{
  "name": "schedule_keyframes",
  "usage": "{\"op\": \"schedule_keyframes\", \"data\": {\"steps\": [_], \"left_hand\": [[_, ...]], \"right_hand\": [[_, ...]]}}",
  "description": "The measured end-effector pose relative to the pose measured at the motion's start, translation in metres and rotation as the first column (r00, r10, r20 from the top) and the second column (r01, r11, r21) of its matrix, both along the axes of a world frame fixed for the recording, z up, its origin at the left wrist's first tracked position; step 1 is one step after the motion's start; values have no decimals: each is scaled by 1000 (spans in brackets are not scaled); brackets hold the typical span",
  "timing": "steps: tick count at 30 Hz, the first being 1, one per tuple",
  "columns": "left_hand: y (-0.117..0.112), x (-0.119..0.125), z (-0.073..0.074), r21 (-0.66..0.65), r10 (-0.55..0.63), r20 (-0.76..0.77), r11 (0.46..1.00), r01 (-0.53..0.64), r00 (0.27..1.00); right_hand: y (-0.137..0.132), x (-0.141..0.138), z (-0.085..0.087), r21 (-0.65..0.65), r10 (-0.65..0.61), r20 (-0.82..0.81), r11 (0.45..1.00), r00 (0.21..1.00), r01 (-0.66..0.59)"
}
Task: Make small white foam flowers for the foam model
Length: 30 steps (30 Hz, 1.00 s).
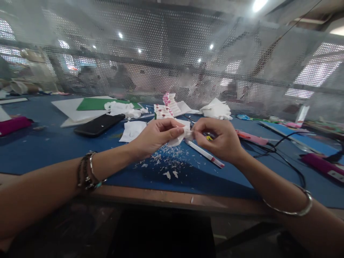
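Observation:
My left hand (154, 138) and my right hand (217, 138) meet over the blue table mat (40, 147), both pinching a small crumpled white paper piece (182, 137) between their fingertips. The left thumb presses on the paper's left side. The right thumb and forefinger grip its right end. Below the hands, several tiny white paper scraps (169, 163) lie scattered on the mat. A white pen-like stick with a red tip (205, 154) lies on the mat under my right hand.
A black phone (99, 124) lies to the left, next to white and green sheets (91, 104). Folded white paper with pink dots (166, 107) and a tissue pile (216, 109) sit behind. Black cables (279, 150) and pink items run right. A perforated screen (172, 64) backs the table.

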<state>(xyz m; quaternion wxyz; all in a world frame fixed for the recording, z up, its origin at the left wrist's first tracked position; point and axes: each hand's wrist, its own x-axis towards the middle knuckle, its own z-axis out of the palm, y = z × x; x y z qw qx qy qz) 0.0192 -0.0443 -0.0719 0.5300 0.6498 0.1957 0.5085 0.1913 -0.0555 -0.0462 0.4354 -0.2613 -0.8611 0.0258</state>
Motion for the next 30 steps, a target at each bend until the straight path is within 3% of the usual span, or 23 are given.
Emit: {"op": "schedule_keyframes", "data": {"steps": [5,8,12,16,24,30], "left_hand": [[6,-3,2,80,131,-9,988,-130,991],[6,-3,2,155,259,-66,957,-247,964],[2,-2,1,216,324,-119,931,-294,939],[-1,-1,1,217,300,-135,939,-267,944],[3,-1,-2,94,222,-41,972,-218,974],[-2,4,0,-61,44,92,997,-39,995]], "right_hand": [[13,8,0,51,-179,-162,981,970,189],[7,5,-1,117,-94,-249,985,964,126],[-3,-5,-4,210,-13,-44,978,999,22],[-4,-10,-8,208,-46,66,978,997,31],[-3,-7,-9,42,-52,-64,998,997,55],[-7,-10,-9,-104,70,-171,991,983,-88]]}}
